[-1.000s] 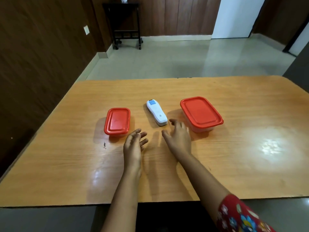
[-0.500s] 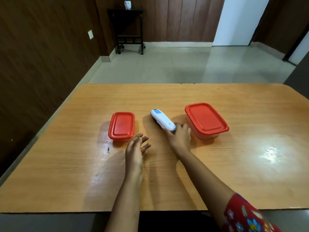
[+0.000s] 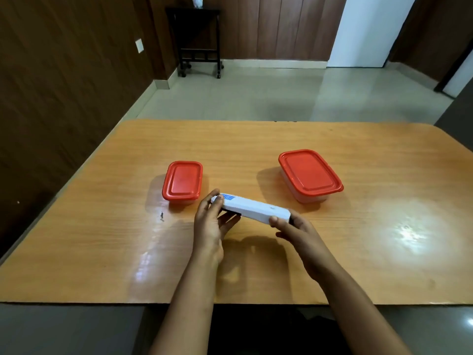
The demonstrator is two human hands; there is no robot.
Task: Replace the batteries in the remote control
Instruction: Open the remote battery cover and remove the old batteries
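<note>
Along the left runs a dark wood-panelled wall with a pale switch plate (image 3: pixel 139 46), and past it, at the far end of the room, a black side table (image 3: pixel 199 42) carries a small white figurine (image 3: pixel 197 1). The orange wooden table (image 3: pixel 102 239) fills the foreground. On its left half sits a small container with a red lid (image 3: pixel 183 184), lid on, with a tiny dark speck (image 3: pixel 161 216) on the wood just in front of it. Just right of that container, the left hand (image 3: pixel 210 224) grips the left end of the remote control (image 3: pixel 252 208), thumb on top beside a blue label and fingers curled underneath. The remote is white and lies crosswise, lifted off the tabletop between the two containers and nearer the person than either. Its shadow falls on the wood below. The right hand (image 3: pixel 297 230) clasps its right end, thumb pressed on the near edge and fingers wrapped behind. Further right and farther back stands a larger red-lidded container (image 3: pixel 309 175), also closed, apart from both hands. A bright glare patch lies on the table's right side, and a white door (image 3: pixel 363 29) shows in the far wall.
</note>
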